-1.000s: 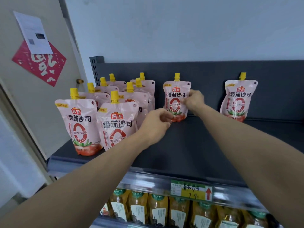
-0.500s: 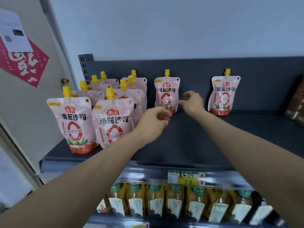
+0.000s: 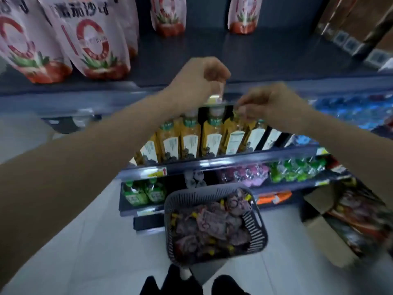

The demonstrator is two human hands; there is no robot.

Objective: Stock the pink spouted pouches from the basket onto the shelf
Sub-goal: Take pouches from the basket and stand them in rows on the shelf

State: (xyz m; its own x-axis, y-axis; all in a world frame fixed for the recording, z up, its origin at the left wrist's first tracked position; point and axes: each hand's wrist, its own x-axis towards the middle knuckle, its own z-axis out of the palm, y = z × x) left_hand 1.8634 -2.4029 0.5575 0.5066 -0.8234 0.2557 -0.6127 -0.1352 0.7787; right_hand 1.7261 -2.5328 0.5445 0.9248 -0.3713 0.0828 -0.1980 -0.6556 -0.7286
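Pink spouted pouches (image 3: 93, 45) stand in rows at the left of the dark shelf (image 3: 265, 54), with two single ones further back, one near the middle (image 3: 168, 15) and one to the right (image 3: 243, 15). Down on the floor, a grey slotted basket (image 3: 258, 228) holds several more pink pouches (image 3: 210, 226) with yellow caps. My left hand (image 3: 200, 79) hovers at the shelf's front edge, fingers curled, holding nothing. My right hand (image 3: 270, 103) is just right of it, slightly lower, fingers loosely curled and empty. The view is motion-blurred.
Yellow-orange bottles (image 3: 191, 141) fill the shelf below, with green and pink packs (image 3: 295, 171) lower still. A cardboard box (image 3: 331, 239) of dark packets sits on the floor at the right. My dark shoes (image 3: 182, 282) show at the bottom edge.
The view has tilted sharply down, bringing the basket and floor into sight. Both hands have pulled back from the rear pouch to the shelf's front edge.
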